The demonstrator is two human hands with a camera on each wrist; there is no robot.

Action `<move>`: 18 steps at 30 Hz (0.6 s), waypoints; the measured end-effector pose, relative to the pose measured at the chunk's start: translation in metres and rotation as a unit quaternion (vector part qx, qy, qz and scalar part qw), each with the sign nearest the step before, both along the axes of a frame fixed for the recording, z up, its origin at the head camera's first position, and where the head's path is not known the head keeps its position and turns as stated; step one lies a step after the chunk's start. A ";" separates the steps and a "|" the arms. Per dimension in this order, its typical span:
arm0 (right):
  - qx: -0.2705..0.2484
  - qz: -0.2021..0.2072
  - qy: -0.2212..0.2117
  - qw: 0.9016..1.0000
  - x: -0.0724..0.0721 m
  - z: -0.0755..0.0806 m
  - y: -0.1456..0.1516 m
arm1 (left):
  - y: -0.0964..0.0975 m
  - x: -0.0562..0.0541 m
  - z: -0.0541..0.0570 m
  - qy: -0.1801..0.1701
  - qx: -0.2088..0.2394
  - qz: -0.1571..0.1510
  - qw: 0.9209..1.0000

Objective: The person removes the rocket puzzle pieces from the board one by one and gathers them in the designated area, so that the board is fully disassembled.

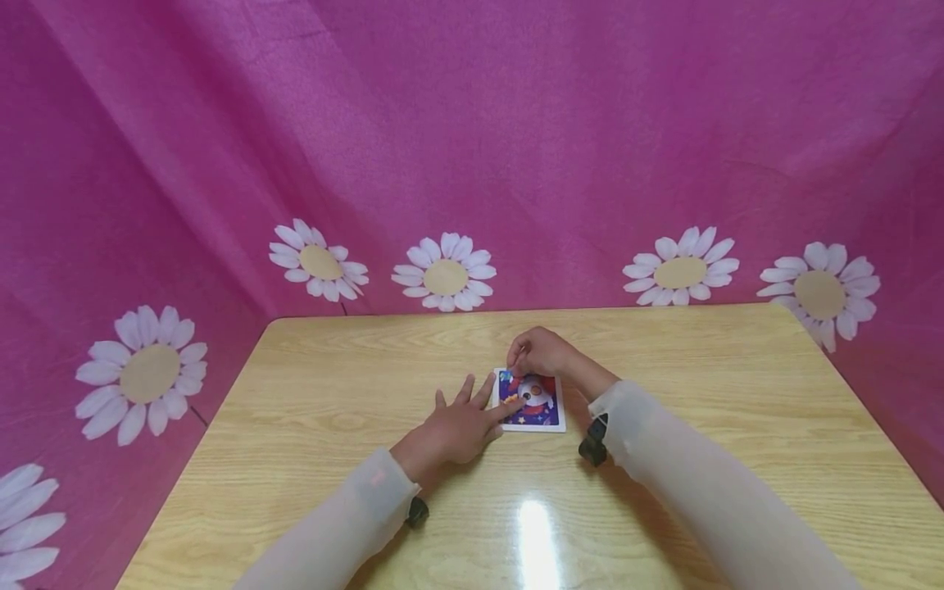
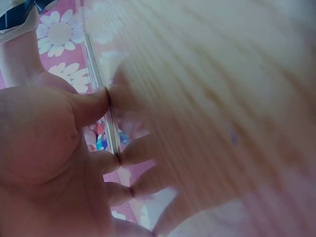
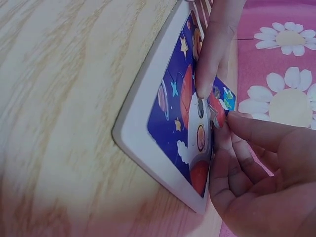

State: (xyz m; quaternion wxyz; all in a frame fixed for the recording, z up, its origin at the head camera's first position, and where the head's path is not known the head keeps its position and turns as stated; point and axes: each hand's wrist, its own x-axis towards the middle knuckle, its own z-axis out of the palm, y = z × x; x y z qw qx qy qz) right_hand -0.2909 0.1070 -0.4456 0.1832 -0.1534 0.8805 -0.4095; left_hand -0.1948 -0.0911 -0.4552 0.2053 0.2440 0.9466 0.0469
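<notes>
A small square jigsaw puzzle [image 1: 543, 419] with a white frame lies on the table; its picture is a white and red rocket on dark blue with stars and planets. From the left, my left hand [image 1: 459, 430] spreads its fingers flat, and one fingertip rests on the picture. My right hand [image 1: 544, 352] is at the puzzle's far edge. In the right wrist view its thumb and fingers pinch a puzzle piece [image 3: 225, 100] with a green and blue planet, tilted up at the edge. The right wrist view also shows the left hand's finger [image 3: 211, 64] close beside that piece.
The wooden table [image 1: 354, 369] reaches back to a pink cloth [image 1: 560, 147] printed with large white daisies, which hangs behind and at both sides. A bright light reflection [image 1: 537, 545] shows on the tabletop in front of the puzzle.
</notes>
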 end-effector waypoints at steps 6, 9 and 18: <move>-0.004 -0.007 -0.019 1.000 -0.001 0.000 0.001 | 0.001 0.000 0.000 0.001 -0.003 0.002 1.000; -0.012 -0.007 -0.025 1.000 0.000 0.001 0.001 | 0.001 0.000 0.000 0.001 -0.008 0.001 1.000; -0.032 0.010 -0.042 0.999 0.001 0.003 0.001 | 0.001 0.000 -0.001 -0.001 -0.019 -0.002 1.000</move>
